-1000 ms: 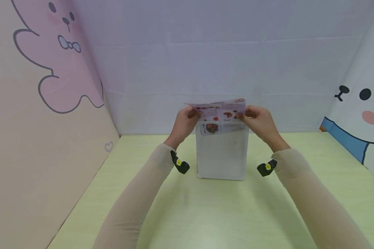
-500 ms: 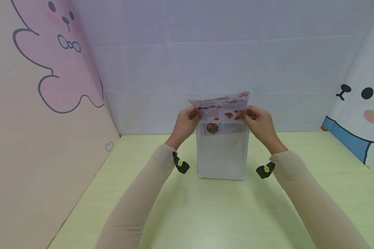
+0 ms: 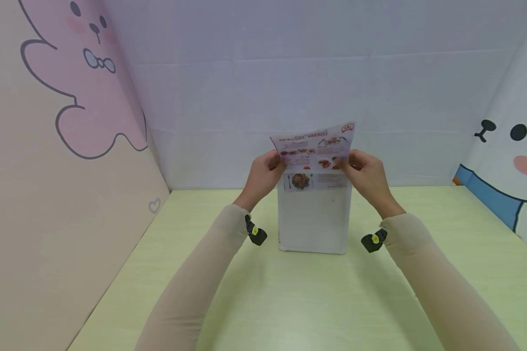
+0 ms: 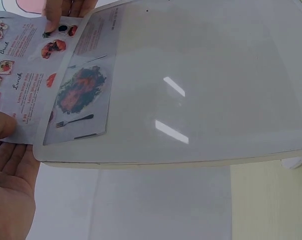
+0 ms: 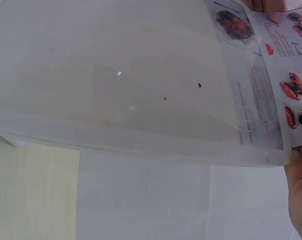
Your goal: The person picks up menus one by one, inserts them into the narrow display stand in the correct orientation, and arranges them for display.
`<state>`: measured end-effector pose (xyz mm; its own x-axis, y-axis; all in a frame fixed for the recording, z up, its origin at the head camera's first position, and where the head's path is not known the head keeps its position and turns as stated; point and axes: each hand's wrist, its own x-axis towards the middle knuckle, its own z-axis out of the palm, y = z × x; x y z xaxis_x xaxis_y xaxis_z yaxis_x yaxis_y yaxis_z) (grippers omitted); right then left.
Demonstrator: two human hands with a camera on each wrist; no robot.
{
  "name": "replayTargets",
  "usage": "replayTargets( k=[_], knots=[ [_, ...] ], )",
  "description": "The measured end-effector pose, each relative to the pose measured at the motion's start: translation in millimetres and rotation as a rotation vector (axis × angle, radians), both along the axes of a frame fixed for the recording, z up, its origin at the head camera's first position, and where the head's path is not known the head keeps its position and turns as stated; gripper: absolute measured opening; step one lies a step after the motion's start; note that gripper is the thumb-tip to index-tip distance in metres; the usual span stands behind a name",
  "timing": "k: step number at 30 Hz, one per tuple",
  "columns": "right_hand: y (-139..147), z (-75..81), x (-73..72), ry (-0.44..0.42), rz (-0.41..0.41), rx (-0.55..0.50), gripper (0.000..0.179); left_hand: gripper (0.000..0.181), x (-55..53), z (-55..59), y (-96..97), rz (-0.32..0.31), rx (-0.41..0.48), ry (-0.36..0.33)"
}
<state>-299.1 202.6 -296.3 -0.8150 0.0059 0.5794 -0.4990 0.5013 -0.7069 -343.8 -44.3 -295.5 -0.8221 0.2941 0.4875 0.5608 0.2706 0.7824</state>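
Note:
A printed menu sheet [image 3: 309, 148] with food pictures and a "Special Menu" heading rises above a white upright display stand [image 3: 314, 222]. Its lower strip sits behind the stand's clear front, with a plate-of-food picture [image 4: 83, 90] showing through. My left hand [image 3: 264, 174] pinches the menu's left side between thumb and fingers, just above the stand's top edge. On the opposite side, my right hand [image 3: 370, 176] pinches it the same way, thumb in front. The upper part of the sheet leans back and bows slightly, its right corner higher than its left.
The stand is on a pale wood-grain table [image 3: 307, 297]. Behind it hangs a white cloth backdrop [image 3: 254, 92]. Side panels with a pink cartoon animal [image 3: 101, 107] and a white cartoon bear [image 3: 516, 161] flank the table. Black wrist cameras [image 3: 256, 234] hang from both sleeves.
The menu's top part has swung upward and flattened, so its heading now shows. Both hands keep their pinch and have shifted only very slightly.

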Motion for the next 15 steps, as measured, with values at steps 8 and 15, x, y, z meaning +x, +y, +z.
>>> replayTargets(
  k=[8, 15],
  knots=[
    [0.4, 0.2, 1.3, -0.001, 0.002, 0.001, 0.025, 0.025, -1.2, -0.7, 0.7, -0.004, 0.007, 0.003],
    [0.8, -2.2, -1.2, 0.033, 0.001, 0.002, 0.026, 0.025, -0.7, -0.2, 1.0, 0.007, -0.006, 0.005]
  ],
)
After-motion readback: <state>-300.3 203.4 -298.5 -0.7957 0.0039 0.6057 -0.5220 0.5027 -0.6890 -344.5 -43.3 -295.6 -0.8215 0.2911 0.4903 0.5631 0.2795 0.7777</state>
